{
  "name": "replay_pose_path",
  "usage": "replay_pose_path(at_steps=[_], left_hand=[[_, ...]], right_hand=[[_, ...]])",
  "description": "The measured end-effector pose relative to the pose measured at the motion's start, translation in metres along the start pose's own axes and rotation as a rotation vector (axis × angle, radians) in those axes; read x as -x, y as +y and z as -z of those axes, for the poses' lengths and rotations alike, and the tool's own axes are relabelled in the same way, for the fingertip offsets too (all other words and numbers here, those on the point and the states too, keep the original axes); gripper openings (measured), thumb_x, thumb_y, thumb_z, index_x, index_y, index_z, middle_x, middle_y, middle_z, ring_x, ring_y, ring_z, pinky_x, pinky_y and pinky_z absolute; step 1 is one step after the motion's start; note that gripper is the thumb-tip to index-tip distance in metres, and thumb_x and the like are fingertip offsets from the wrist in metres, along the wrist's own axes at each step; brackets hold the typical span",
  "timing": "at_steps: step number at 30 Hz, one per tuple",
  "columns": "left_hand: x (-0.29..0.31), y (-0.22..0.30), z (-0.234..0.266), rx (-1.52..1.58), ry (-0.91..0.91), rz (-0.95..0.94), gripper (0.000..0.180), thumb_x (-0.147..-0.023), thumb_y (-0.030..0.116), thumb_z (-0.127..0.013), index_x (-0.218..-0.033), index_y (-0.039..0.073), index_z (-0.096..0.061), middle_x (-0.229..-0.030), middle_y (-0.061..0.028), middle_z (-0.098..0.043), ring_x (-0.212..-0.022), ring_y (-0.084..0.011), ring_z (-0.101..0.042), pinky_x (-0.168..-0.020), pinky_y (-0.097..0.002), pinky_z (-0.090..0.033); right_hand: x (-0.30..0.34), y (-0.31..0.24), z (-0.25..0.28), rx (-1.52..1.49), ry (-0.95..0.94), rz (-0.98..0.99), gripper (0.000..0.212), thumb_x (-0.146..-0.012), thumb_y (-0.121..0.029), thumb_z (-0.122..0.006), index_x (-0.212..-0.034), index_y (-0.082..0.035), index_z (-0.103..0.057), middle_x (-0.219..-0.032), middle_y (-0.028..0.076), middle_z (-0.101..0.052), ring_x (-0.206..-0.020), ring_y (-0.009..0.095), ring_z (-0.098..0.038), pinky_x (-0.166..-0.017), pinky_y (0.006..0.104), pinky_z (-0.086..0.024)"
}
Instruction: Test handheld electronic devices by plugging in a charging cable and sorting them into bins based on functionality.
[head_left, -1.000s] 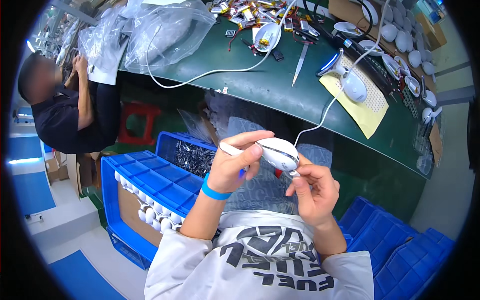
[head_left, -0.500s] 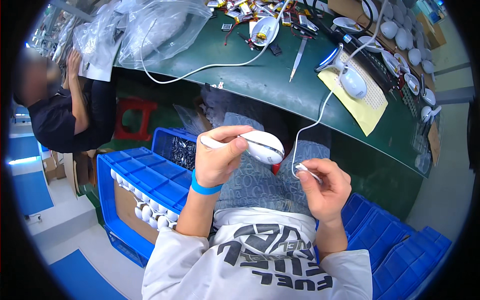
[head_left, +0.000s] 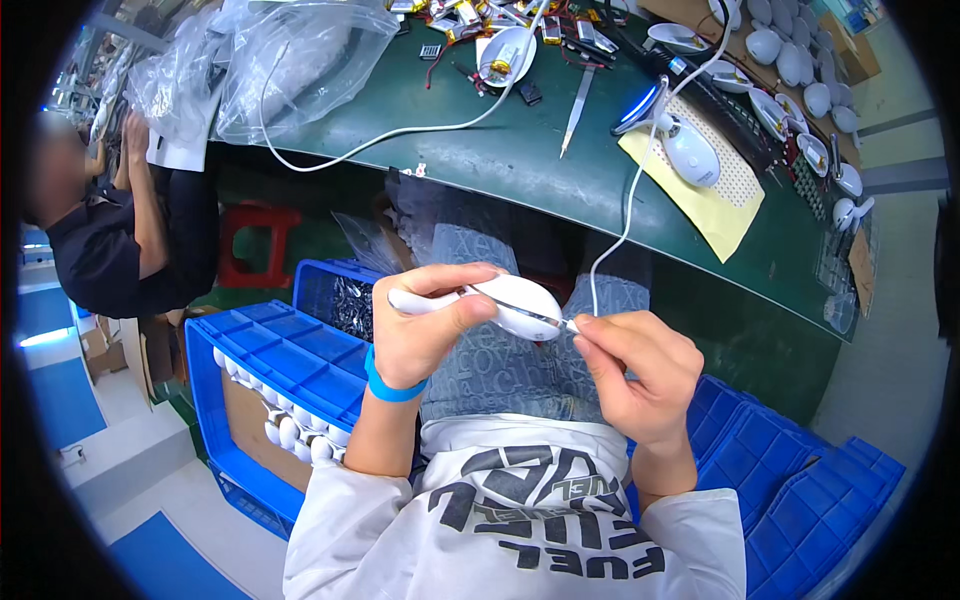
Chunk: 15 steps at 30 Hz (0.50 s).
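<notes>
My left hand [head_left: 425,322] is closed around the handle end of a white handheld device [head_left: 522,306], above my lap. The device has a rounded oval head and a dark, shiny band along its side. Between the thumb and fingers of my right hand [head_left: 645,368] is the plug of a white cable [head_left: 628,215]. Its tip meets the right end of the device's head; whether it sits inside a socket I cannot tell. From my right hand the cable runs up to the green table [head_left: 430,150], passing a similar white device [head_left: 690,152] on a yellow sheet [head_left: 735,228].
Batteries with wires [head_left: 465,20], an open white shell [head_left: 507,55] and tweezers [head_left: 576,112] lie on the table. More white shells [head_left: 790,62] stand far right. Blue crates [head_left: 290,345] flank me, the left one holding white parts. A person [head_left: 115,235] works at far left.
My right hand has brought the cable plug leftward and up against the end of the device. My left hand still grips the device, which has shifted slightly. The view has shifted a little.
</notes>
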<state>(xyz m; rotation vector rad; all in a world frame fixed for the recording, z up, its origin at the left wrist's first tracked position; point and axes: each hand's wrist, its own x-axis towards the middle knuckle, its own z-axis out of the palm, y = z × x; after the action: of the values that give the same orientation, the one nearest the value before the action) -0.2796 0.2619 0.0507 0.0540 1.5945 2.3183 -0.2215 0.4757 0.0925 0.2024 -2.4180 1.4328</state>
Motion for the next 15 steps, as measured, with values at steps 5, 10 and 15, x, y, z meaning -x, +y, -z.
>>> replay_pose_path(at_steps=[5, 10, 15], left_hand=[[-0.001, 0.011, -0.009, -0.193, 0.005, -0.032, 0.029, -0.076, 0.001, -0.077, -0.103, -0.005, -0.070, -0.095, -0.0130, -0.071, -0.082, -0.0134, -0.066, -0.074, -0.0242, -0.052], [-0.006, 0.018, -0.016, -0.224, 0.010, 0.147, 0.029, -0.077, 0.002, -0.077, -0.104, -0.004, -0.070, -0.090, -0.0105, -0.071, -0.081, -0.0116, -0.065, -0.072, -0.0219, -0.051], [-0.002, 0.023, -0.012, -0.251, 0.061, 0.193, 0.029, -0.078, 0.003, -0.077, -0.105, -0.004, -0.070, -0.090, -0.0105, -0.071, -0.081, -0.0118, -0.065, -0.072, -0.0224, -0.051]], right_hand=[[0.005, 0.005, -0.003, 0.004, 0.012, -0.011, 0.018, -0.071, 0.007, -0.074, -0.088, 0.002, -0.071, -0.073, 0.012, -0.067, -0.056, 0.019, -0.064, -0.051, 0.0248, -0.049], [0.011, 0.012, -0.010, -0.037, 0.099, -0.048, 0.015, -0.075, 0.008, -0.072, -0.089, 0.004, -0.070, -0.070, 0.012, -0.066, -0.056, 0.017, -0.064, -0.050, 0.0240, -0.049], [0.010, 0.016, -0.018, -0.082, 0.064, -0.049, 0.015, -0.076, 0.009, -0.069, -0.090, 0.004, -0.069, -0.071, 0.012, -0.066, -0.056, 0.015, -0.062, -0.050, 0.0228, -0.047]])
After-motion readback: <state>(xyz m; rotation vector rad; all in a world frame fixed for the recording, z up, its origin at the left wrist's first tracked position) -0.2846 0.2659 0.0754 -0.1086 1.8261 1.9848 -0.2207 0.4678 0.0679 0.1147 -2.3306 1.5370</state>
